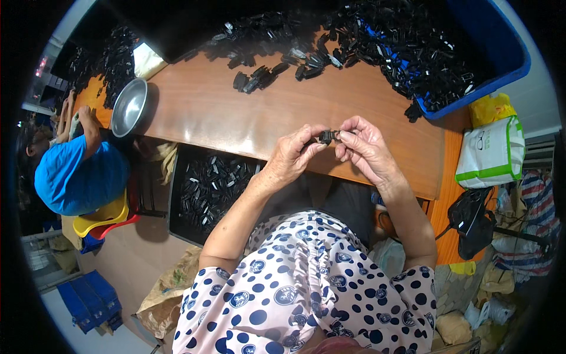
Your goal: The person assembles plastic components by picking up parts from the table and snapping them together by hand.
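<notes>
Above the near edge of the brown table [236,112], my two hands meet around a small black plastic piece [326,137], which looks like a buckle or clip. The thumb and fingers of my left hand [290,152] pinch its left side. My right hand [370,148] is closed at its right end, holding a thin dark bit that joins or touches the piece; fingers hide exactly what it is. Farther back on the table, a loose pile of similar black pieces [257,78] spreads toward a blue bin [501,82].
A metal bowl [130,107] stands at the table's left edge. Below it, a black crate [215,189] holds many black pieces. At the left, a person in a blue shirt [82,174] works by a yellow stool [106,217]. A white-green bag [492,152] hangs at the right.
</notes>
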### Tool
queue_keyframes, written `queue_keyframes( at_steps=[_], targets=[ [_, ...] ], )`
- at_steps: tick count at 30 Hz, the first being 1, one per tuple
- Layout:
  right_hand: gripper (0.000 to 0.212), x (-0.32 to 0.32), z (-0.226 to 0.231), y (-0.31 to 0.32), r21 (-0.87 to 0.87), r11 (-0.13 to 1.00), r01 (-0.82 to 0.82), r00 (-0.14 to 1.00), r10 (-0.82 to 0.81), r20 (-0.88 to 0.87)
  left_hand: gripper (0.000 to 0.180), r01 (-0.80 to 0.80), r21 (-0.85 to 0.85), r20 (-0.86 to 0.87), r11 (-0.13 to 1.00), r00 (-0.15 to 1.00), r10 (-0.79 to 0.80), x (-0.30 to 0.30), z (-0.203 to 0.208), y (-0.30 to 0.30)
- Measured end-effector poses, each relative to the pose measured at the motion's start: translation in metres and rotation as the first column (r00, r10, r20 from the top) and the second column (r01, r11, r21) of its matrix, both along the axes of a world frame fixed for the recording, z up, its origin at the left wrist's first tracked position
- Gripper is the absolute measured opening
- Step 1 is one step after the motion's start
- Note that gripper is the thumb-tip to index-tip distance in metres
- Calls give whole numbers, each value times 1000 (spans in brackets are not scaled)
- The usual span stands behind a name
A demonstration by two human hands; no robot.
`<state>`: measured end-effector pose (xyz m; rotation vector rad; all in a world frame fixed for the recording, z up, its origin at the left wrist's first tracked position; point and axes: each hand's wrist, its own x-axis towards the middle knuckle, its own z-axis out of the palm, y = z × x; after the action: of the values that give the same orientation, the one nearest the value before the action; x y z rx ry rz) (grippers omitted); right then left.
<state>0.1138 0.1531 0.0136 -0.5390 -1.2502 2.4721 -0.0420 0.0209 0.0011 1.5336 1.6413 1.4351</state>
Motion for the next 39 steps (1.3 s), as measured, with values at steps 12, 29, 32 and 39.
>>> queue_keyframes(
  at_steps=[12, 29, 32, 39],
  targets=[
    [18, -3, -7, 5, 48, 997, -54, 992, 47, 119, 24, 11, 62, -184, 998, 983, 0, -5, -6, 9],
    [15, -4, -28, 37, -188, 957, -220, 915, 269, 300, 19, 15, -112, -193, 994, 981, -36, -9, -12, 37],
    [21, -7, -25, 47, -90, 962, -259, 895, 274, 353, 20, 38, -120, -174, 992, 983, -58, -17, -15, 44],
    [58, -23, -31, 75, -188, 774, -605, 786, 618, 14, 16, 291, -164, 758, 943, 648, -69, -33, -20, 68]
  ],
)
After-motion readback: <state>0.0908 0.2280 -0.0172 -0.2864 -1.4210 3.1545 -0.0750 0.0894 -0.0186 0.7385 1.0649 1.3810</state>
